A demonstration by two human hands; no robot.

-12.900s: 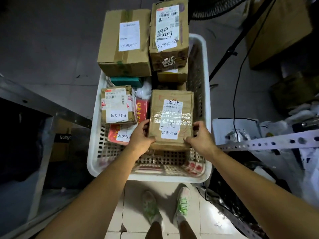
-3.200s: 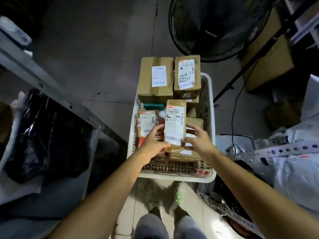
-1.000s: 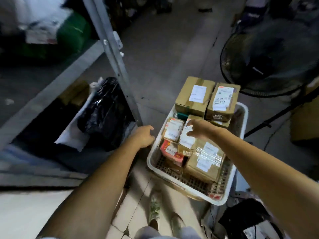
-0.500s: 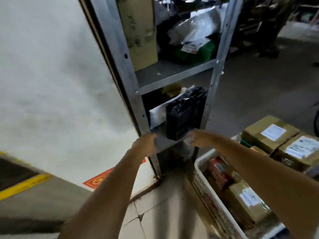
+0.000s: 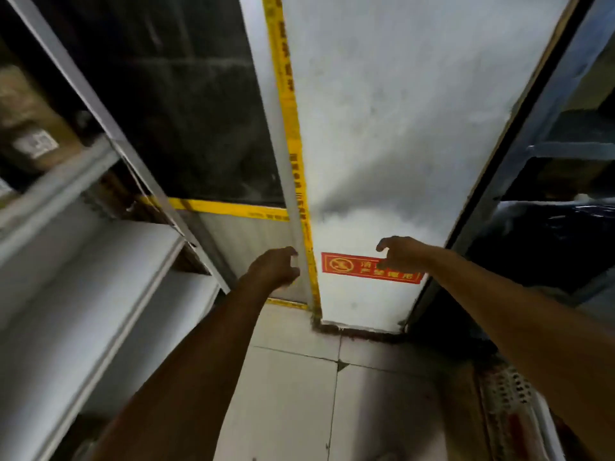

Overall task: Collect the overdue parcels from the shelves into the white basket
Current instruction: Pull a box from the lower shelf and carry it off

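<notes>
**Hands empty, view turns from basket to shelves**

A second ago the right hand [image 5: 401,256] was on the parcels in the basket [image 5: 509,390]; now both hands hang in the air in front of the person and hold nothing. The left hand [image 5: 273,269] has its fingers loosely curled, thumb apart from them. The right hand's fingers droop, relaxed, over a red sign [image 5: 342,265]. The head has swung left, away from the load. Only a corner of the basket's white mesh shows at the lower right, under the right forearm, and the parcels in it are out of view.

By my reading, the last parcel is down and the person is looking for the next one. No parcel is in hand or within touch.

The hands are in front of a white pillar [image 5: 382,128] edged with yellow tape [image 5: 289,128]; the sign is stuck low on it. A grey metal shelf [image 5: 66,261] runs along the left, its near boards bare where they show. A blurred cardboard box [image 5: 30,128] with a label sits on a higher level, well apart from the left hand. On the right is a second rack [image 5: 532,111] with a black bag [image 5: 549,244] on it, just beyond the right forearm. Whether either one is overdue cannot be told from here. The floor [image 5: 299,377] is pale tile, with a dark gap where it meets the pillar.
</notes>
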